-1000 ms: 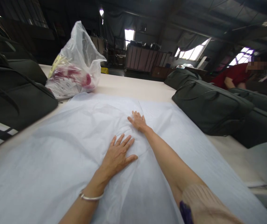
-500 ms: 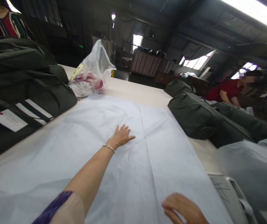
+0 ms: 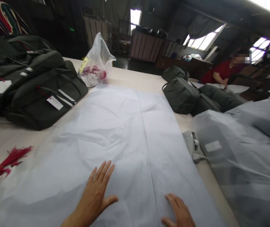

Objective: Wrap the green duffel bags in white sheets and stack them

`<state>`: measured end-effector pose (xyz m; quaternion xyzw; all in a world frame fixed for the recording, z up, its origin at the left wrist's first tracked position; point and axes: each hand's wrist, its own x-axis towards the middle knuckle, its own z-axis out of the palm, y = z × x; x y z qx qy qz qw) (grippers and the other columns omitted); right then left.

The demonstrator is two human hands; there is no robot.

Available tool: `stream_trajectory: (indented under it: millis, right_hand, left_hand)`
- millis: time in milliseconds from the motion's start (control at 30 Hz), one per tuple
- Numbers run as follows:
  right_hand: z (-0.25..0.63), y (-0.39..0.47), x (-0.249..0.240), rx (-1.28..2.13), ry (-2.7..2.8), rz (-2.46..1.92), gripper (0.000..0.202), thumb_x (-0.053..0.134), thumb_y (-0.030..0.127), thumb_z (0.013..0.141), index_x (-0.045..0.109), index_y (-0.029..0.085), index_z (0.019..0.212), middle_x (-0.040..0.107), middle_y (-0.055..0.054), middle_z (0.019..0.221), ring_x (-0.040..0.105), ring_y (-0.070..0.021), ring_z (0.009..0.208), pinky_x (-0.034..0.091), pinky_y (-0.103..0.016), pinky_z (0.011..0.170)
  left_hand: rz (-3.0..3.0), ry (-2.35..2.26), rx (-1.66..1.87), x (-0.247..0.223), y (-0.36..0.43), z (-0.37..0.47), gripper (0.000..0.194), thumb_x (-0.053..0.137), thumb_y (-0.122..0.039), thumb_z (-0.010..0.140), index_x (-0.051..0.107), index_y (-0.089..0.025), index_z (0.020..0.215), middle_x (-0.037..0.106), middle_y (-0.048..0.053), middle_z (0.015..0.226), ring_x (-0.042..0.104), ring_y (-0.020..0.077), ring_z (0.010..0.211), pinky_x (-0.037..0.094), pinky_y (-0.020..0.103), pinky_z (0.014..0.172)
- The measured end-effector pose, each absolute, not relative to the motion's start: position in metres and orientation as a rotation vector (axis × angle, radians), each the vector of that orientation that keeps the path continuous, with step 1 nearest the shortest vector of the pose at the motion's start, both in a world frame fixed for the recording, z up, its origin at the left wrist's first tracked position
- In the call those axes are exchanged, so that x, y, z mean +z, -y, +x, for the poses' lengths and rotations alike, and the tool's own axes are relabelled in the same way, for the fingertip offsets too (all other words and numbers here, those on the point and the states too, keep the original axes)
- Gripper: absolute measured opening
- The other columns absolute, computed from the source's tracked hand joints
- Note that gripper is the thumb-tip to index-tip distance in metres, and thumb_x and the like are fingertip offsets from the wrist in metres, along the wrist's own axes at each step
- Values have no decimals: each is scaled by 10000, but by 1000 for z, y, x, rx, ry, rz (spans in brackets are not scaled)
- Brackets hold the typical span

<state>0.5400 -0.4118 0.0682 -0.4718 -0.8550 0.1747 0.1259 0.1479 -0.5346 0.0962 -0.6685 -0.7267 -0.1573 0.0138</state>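
A large translucent white plastic sheet (image 3: 125,148) lies spread over the table, with creases and one long fold line running away from me. My left hand (image 3: 97,189) is open over the near middle of the sheet, fingers stretched forward and thumb out to the right. To the right of the fold, my right hand (image 3: 178,211) is at the bottom edge of the view, also open, its fingers pointing forward and slightly left. Neither hand holds anything. Whether the palms press on the plastic is hard to tell.
Dark green bags (image 3: 52,91) with white stripes and tags stand at left. A bundle of red strings (image 3: 9,162) lies nearer. A clear plastic bag (image 3: 95,67) stands at the far end. More dark bags (image 3: 182,94), a grey device (image 3: 192,146) and plastic-wrapped bundles (image 3: 250,151) line the right, near a co-worker (image 3: 222,72).
My left hand has drawn back toward me across the sheet. My right hand has come down beside the fold with fingers opened. The view has tipped downward and shows the red strings.
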Motion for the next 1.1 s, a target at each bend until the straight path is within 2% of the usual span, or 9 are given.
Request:
stream_trajectory:
  millis: [100, 233, 367, 467, 600, 700, 867, 967, 1100]
  right_hand:
    - [534, 417, 67, 458, 2518, -1375, 378, 705, 211, 653, 682, 317, 1016, 716, -51, 1064, 662, -311, 1031, 567, -428, 864]
    - [522, 411, 75, 412, 2514, -1298, 119, 625, 175, 758, 635, 281, 810, 682, -27, 847, 664, -262, 845, 558, -394, 770]
    - [522, 405, 75, 393, 2514, -1285, 141, 560, 213, 819, 609, 261, 695, 655, -20, 747, 655, -232, 747, 537, -347, 712]
    - [519, 396, 83, 535, 2522, -1391, 150, 549, 255, 813, 625, 228, 686, 661, -24, 744, 651, -198, 729, 513, -308, 719]
    - [490, 382, 124, 834, 2473, -1510, 126, 570, 259, 748, 651, 195, 676, 676, -19, 734, 624, -164, 715, 479, -270, 712]
    - [450, 378, 149, 1180, 2361, -1587, 81, 585, 231, 673, 639, 183, 636, 631, 4, 611, 567, -141, 581, 443, -239, 561]
    - [377, 397, 134, 1485, 2055, -1740, 35, 592, 183, 618, 574, 181, 589, 499, 55, 476, 423, -94, 409, 330, -196, 392]
    - [345, 422, 115, 1518, 1953, -1691, 136, 618, 254, 689, 583, 171, 587, 507, 49, 478, 458, -99, 452, 356, -190, 424]
    - [336, 430, 115, 1507, 2073, -1360, 319, 567, 399, 825, 659, 158, 637, 651, -17, 608, 593, -179, 640, 465, -250, 555]
  left_hand:
    - [-2005, 2281, -425, 89, 561, 158, 863, 628, -551, 804, 247, -245, 1516, 416, 112, 1526, 386, 341, 1400, 370, 564, 1105]
    - [-1847, 2380, -407, 84, 555, 152, 553, 548, -383, 870, 462, -206, 1388, 546, 146, 1418, 501, 321, 1316, 432, 511, 1061]
    - [-1849, 2446, -438, 87, 540, 149, 309, 546, -225, 843, 624, -215, 1141, 688, 119, 1198, 617, 281, 1164, 473, 453, 1010]
    - [-1851, 2467, -526, 91, 536, 148, 179, 507, -135, 838, 645, -204, 929, 715, 79, 1028, 660, 244, 1027, 470, 442, 995]
    - [-1822, 2395, -774, 95, 535, 137, 122, 515, -193, 867, 629, -213, 903, 720, 61, 1000, 671, 241, 998, 452, 487, 1015]
    - [-1834, 2323, -987, 110, 533, 123, 144, 519, -282, 886, 630, -238, 967, 726, 55, 1058, 670, 242, 1036, 440, 501, 1041]
    - [-1911, 2427, -1303, 155, 529, 117, 186, 482, -370, 902, 624, -250, 902, 716, 28, 1044, 668, 195, 997, 522, 356, 929]
    - [-2018, 2485, -1379, 164, 528, 124, 166, 481, -342, 888, 620, -252, 894, 708, 18, 1056, 667, 176, 972, 541, 304, 872]
    - [-2137, 2462, -1373, 149, 526, 130, 150, 519, -318, 859, 640, -249, 913, 700, 44, 1141, 663, 183, 1036, 542, 299, 916]
